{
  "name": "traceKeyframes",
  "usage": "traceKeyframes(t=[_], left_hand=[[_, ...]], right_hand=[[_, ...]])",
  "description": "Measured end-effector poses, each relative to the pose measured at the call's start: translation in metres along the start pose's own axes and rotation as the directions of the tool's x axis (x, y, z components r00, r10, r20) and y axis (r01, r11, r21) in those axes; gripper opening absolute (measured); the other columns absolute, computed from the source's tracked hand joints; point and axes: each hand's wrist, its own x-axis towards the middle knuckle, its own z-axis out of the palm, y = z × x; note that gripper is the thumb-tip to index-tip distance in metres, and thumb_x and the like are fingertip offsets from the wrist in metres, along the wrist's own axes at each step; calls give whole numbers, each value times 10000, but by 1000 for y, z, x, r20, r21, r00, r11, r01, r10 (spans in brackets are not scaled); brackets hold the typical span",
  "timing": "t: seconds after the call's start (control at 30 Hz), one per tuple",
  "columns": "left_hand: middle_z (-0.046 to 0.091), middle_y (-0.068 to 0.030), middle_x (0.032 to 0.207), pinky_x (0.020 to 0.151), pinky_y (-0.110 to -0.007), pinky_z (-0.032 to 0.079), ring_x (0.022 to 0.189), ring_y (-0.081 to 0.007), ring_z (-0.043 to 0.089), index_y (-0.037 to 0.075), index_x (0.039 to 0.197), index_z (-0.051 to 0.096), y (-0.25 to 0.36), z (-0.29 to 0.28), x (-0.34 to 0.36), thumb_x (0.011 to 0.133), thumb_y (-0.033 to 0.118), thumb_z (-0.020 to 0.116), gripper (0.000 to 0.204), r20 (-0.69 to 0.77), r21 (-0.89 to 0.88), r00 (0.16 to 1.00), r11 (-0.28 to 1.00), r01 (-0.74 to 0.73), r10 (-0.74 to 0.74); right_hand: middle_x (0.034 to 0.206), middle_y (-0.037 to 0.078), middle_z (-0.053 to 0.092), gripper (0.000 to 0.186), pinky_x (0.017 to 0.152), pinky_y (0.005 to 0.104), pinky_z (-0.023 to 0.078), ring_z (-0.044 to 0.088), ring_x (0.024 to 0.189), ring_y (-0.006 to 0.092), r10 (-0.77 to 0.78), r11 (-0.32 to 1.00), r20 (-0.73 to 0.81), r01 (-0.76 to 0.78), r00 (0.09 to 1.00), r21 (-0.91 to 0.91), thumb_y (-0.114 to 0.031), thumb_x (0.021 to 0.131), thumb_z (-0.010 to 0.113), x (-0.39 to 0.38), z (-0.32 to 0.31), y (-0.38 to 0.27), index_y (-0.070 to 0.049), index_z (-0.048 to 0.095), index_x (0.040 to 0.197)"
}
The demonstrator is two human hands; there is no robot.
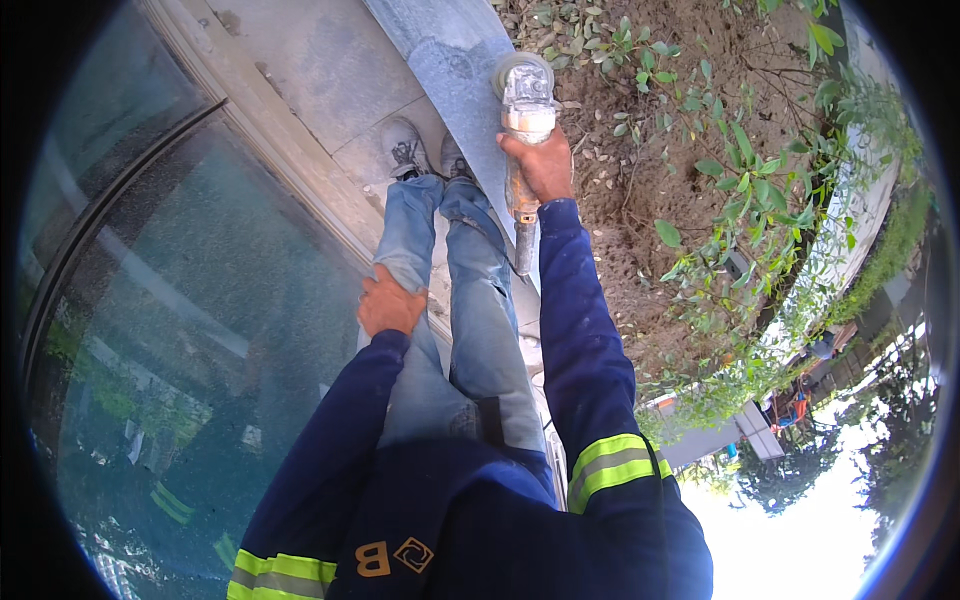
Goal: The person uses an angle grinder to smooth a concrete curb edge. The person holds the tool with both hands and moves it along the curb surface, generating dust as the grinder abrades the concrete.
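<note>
My right hand [545,167] is wrapped around the body of a dust-covered angle grinder [527,103]. At the grinder's far end a round disc [506,72] lies against or just over the edge of a long grey stone slab [455,75]; the exact contact cannot be made out. The grinder's rear end and cord point back toward me. My left hand [392,303] holds no tool. It rests over my left knee, on the blue jeans [410,240], with its fingers spread across the cloth.
Glass panes [220,280] in a pale frame run along the left. My dusty shoes [403,145] stand on paving [300,65] between glass and slab. Right of the slab lie brown soil [640,190] and leafy plants [750,170], with a curved pale kerb [835,265] beyond.
</note>
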Motion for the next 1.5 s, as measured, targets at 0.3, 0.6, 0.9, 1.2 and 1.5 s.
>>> traceKeyframes(t=[0.3,0.6,0.9,1.2,1.5], left_hand=[[612,-233,1253,914,-559,574,1116,-456,689,46,1380,492,5,-8,8,766,512,874,860,33,-48,999,999,11,-10],[638,-224,1217,909,-530,578,1069,-435,711,46,1377,508,3,-8,12,764,527,862,856,19,-28,1000,1000,-13,14],[633,-229,1252,934,-534,564,1100,-439,700,45,1377,510,4,-14,13,769,518,857,845,45,-55,999,998,-2,4],[620,-231,1270,945,-539,556,1127,-447,685,49,1377,505,5,-14,12,778,509,856,832,60,-64,998,998,13,-9],[629,-232,1241,933,-534,564,1103,-444,696,45,1346,512,4,-14,12,770,504,862,816,24,-69,1000,998,2,-1]], right_hand=[[1105,181,777,642,928,390,574,753,991,281,37,984,17,-33,999,-175,-255,732,938,-16,18,-9,58,663,1221],[1105,171,785,562,909,388,573,761,999,267,-6,1000,21,5,1000,21,-218,756,903,22,-1,-30,40,688,1207],[1128,146,773,603,934,363,561,734,1013,239,27,996,37,-24,999,-88,-211,741,923,-3,10,-11,40,680,1232],[1058,130,779,513,862,347,566,731,930,202,26,999,9,-27,1000,44,-195,764,906,21,-1,-50,46,703,1168],[1092,127,779,549,897,365,567,733,964,215,-23,1000,40,23,999,13,-212,761,914,13,6,-39,49,697,1194]])
